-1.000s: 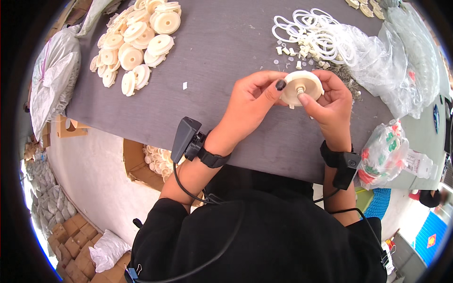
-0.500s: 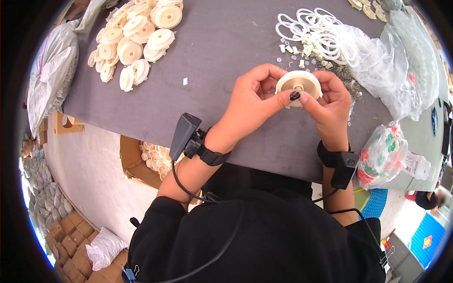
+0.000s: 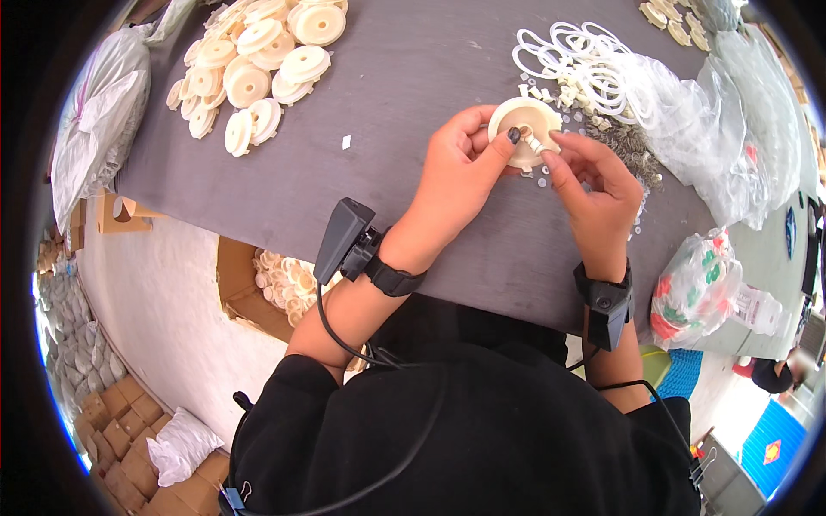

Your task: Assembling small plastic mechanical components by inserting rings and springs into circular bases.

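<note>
My left hand (image 3: 465, 163) grips a round cream plastic cap (image 3: 522, 112) by its left edge, thumb pressed inside its hollow. The hollow side faces me. A small pale stem-like piece (image 3: 535, 144) slants out from the middle of the cap. My right hand (image 3: 598, 176) has its thumb and forefinger closed on that piece's outer end; the other fingers are curled. Whether the piece is still joined to the cap I cannot tell. Beyond the cap lie white rings (image 3: 594, 64), small pale plugs (image 3: 575, 93) and a heap of thin grey metal springs (image 3: 626, 144).
Many cream discs (image 3: 249, 84) are piled at the table's far left. Clear plastic bags (image 3: 723, 129) lie at the right, with a patterned bag (image 3: 695, 288) nearer me. A cardboard box (image 3: 241, 279) of cream parts stands below the dark tabletop (image 3: 387, 77).
The cap has moved slightly left and away from me, tilting more open to view. My right hand has left the cap's rim and now pinches the small piece at its middle.
</note>
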### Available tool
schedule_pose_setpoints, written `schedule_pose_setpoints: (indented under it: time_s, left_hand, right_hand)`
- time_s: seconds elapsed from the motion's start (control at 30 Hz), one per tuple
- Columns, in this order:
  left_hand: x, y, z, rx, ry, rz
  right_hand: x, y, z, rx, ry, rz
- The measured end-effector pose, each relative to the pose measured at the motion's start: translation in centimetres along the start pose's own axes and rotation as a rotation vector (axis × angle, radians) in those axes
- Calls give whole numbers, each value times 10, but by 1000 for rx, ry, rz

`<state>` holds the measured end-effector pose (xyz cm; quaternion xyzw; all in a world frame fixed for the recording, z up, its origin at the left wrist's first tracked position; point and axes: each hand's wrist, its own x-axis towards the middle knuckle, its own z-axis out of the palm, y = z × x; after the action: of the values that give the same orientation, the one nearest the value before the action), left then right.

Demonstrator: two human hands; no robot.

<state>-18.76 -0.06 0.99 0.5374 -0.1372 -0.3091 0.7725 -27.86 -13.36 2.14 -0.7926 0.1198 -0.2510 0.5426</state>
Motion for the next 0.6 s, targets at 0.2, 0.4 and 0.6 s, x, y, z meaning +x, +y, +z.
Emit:
schedule_pose_setpoints:
  time_s: [0.2,0.4,0.6]
  left_hand:
    - [0,-11,2,73,-31,125]
    - [-1,-8,4,135,0,146]
    - [-5,-8,7,-14,-47,147]
  right_hand:
    - [0,-6,4,258,-80,140]
    - [2,-3,3,445,-89,312]
    - [2,1,2,458,-90,279]
